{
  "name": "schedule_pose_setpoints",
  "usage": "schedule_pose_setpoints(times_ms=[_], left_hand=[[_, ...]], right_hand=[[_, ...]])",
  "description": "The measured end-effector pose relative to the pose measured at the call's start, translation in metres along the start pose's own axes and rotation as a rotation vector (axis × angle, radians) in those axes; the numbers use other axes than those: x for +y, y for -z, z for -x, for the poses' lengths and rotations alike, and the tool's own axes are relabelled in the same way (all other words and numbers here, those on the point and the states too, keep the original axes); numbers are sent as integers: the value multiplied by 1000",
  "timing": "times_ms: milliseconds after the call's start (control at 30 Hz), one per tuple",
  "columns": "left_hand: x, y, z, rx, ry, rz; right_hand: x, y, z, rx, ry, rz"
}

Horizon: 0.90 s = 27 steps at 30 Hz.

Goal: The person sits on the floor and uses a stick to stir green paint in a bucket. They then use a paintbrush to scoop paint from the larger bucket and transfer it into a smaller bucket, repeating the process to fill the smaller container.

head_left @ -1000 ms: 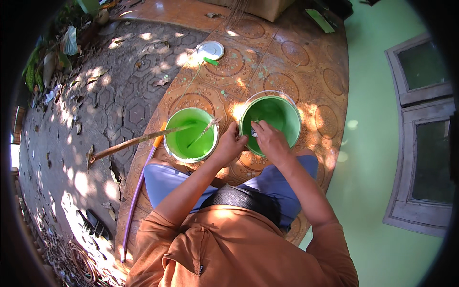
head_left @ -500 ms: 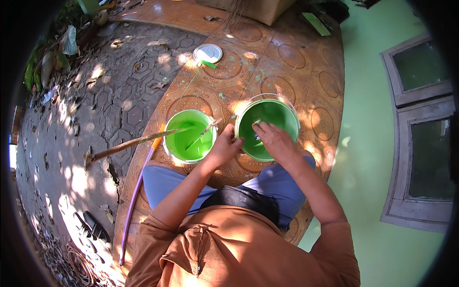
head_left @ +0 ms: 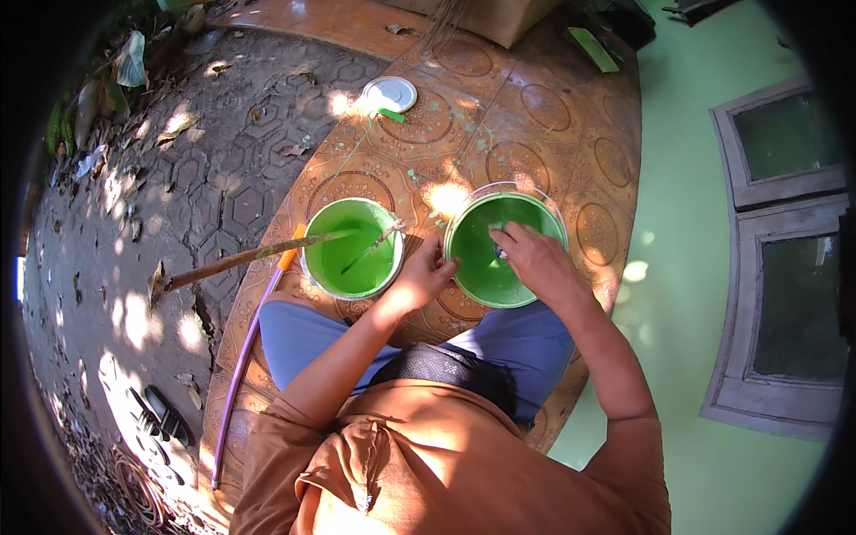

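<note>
Our right hand (head_left: 537, 259) pinches a small half-hidden thing (head_left: 501, 253) in the green bucket (head_left: 474, 269) right under it. Left hand (head_left: 423, 275) is by the bucket's edge, grip unclear, so we'd brace firmly there

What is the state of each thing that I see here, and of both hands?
Left bucket, open, holding green liquid.
Right bucket, open, green inside.
Long stick, slanting into the left bucket.
Thin stick, leaning in the left bucket.
White lid, lying flat.
Purple pole, lying down.
Sandals, unworn.
Window, appears shut.
Left hand, curled at the right bucket's rim.
Right hand, holding a small unclear item in the right bucket.
</note>
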<state>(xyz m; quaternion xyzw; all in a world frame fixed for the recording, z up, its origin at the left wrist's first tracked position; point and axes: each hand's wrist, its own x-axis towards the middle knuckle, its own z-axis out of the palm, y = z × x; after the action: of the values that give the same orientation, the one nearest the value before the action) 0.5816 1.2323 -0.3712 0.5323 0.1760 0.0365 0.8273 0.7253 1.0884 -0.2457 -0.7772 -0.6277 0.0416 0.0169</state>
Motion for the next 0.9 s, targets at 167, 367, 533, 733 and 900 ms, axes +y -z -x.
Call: schedule_pose_setpoints(times_ms=[167,367,533,733,900], left_hand=[[-1,8,-5,-17,-100,-108],[18,2,1,35,-4,-38],[-2,-1,-3,60,-136,32],[2,1,-5,89,-93,-75],[17,-6,-3,97,-145,66]], right_hand=[[-1,-20,-5,39,87,64],[-9,-16,3,-200,179,29],[-4,11,9,-72,-5,-214],[-10,18,12,108,-303,-61],[-11,-9,12,192,-161,85]])
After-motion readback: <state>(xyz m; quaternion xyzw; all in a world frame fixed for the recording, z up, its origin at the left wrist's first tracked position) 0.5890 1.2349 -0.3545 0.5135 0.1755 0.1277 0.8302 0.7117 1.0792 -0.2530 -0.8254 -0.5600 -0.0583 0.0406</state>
